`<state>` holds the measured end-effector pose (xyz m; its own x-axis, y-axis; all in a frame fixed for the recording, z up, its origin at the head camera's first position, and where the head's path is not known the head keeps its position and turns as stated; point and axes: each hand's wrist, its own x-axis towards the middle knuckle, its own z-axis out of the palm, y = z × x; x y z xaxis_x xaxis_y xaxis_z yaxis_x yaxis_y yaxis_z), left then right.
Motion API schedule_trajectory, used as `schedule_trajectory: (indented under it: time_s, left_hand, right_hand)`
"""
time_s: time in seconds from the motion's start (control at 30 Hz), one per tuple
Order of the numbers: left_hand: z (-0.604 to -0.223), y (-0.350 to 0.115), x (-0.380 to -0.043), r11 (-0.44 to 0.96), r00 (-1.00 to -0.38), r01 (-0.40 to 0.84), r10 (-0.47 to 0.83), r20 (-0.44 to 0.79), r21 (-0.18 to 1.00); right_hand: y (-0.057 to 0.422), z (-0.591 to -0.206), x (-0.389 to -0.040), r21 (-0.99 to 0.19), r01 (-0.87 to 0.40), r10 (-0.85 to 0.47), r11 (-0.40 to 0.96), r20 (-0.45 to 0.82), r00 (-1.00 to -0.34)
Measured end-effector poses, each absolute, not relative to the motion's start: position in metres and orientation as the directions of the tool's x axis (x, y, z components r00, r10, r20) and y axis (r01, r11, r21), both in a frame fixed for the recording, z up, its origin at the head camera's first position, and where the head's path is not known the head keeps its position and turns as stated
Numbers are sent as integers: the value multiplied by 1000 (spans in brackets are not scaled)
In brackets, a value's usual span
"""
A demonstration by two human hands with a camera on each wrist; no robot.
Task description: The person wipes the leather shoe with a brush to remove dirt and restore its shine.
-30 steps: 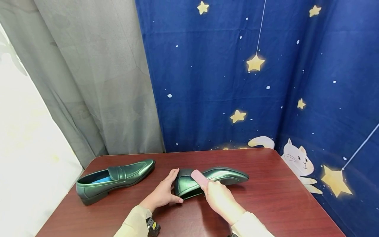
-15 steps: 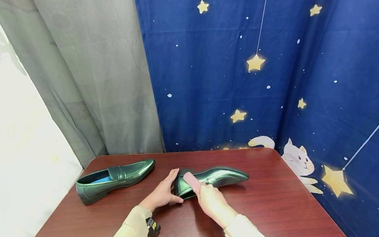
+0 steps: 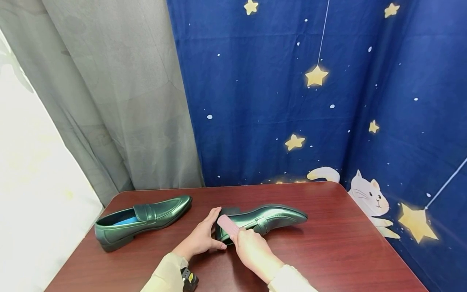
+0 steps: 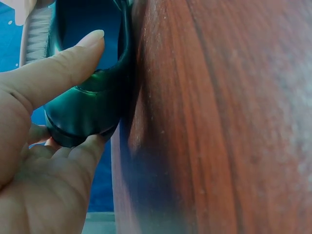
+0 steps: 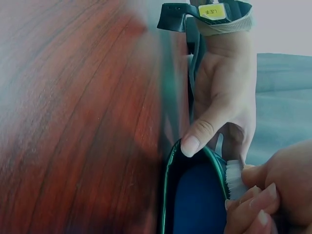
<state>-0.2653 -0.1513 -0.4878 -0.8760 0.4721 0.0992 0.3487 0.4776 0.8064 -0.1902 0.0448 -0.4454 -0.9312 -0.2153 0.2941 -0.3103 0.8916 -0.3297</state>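
Observation:
A shiny green loafer [image 3: 281, 217] lies tipped on its side on the table, its opening facing me and its toe pointing right. My left hand [image 3: 200, 240] grips it by the heel. In the left wrist view the thumb [image 4: 78, 58] lies over the rim and the fingers [image 4: 87, 153] go around the heel back. My right hand [image 3: 255, 251] holds a brush with a pink back [image 3: 228, 226] over the loafer's upper side near the heel. White bristles [image 5: 235, 180] meet that side beside the opening in the right wrist view.
The matching green loafer [image 3: 146, 221] with a blue insole stands upright at the left of the reddish-brown table [image 3: 346, 251]. Behind the table hang a grey curtain [image 3: 120, 101] and a blue curtain with stars [image 3: 262, 101].
My right hand has moved the brush leftward along the loafer's side toward the heel, uncovering the strap. The left hand keeps its hold, and the loafer stays in place.

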Motion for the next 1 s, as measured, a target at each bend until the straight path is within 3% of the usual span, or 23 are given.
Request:
schedule_trajectory:
  time_s: [1.0]
  left_hand:
    - [-488,-152,-267,447,-876,327,474,89,833]
  right_hand:
    - [49,-443,-190,-261,-300,-196,918,359,-912]
